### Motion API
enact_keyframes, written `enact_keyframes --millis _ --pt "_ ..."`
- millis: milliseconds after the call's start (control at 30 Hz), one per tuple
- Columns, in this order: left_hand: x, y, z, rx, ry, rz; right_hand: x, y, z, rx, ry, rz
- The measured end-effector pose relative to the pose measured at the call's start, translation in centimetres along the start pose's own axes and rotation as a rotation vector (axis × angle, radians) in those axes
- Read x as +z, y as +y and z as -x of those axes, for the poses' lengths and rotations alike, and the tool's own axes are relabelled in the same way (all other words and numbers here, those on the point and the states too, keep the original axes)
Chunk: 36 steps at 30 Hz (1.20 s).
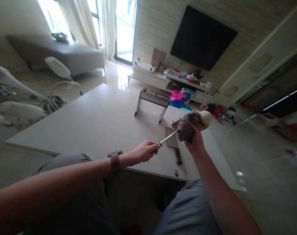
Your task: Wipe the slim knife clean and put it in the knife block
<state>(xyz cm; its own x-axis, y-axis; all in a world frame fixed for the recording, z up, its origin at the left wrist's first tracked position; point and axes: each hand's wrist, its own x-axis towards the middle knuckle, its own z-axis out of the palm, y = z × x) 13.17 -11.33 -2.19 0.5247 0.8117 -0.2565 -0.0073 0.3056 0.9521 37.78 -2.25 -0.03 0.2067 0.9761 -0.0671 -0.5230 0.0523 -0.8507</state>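
My left hand (148, 151) is closed round the handle end of a sharpening steel (169, 137), a thin metal rod with a small guard by my fingers. The rod points up and to the right, over the table. Its far end is hidden in a fluffy purple-grey and cream cloth (186, 127). My right hand (196, 140) grips that cloth, bunched round the rod. Under the rod, a cleaver (178, 156) lies on the white table (96, 114), its black handle towards me and its blade partly hidden. Beyond it stands a knife rack (154, 97) with a slotted top and clear front.
Two small items, one a yellowish sticker-like piece (176, 173), lie at the table's near edge. White fan-like parts (23, 109) stand at the left. Past the table are a pink basket (177, 95), a low cabinet (150, 80) and a wall television (203, 37).
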Motion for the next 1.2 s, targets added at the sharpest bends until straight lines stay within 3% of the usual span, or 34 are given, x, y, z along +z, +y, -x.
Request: enact_keyframes --millis 267,400,567,833,1200 --pt "-0.3 -0.4 -0.5 0.024 0.080 0.060 3.1 5.7 5.2 0.146 -0.153 0.101" --pt "-0.3 -0.7 -0.3 0.008 0.081 0.133 4.1 7.0 6.4 0.154 -0.186 0.133" --pt "-0.1 -0.8 0.0 -0.003 0.038 0.159 4.2 6.5 6.2 0.142 -0.129 0.144" --pt "-0.6 -0.2 -1.3 0.023 0.030 -0.011 4.0 5.8 5.6 0.039 -0.069 0.150" --pt "-0.5 0.4 -0.9 0.033 -0.054 -0.019 1.6 0.5 1.2 -0.026 -0.001 0.030"
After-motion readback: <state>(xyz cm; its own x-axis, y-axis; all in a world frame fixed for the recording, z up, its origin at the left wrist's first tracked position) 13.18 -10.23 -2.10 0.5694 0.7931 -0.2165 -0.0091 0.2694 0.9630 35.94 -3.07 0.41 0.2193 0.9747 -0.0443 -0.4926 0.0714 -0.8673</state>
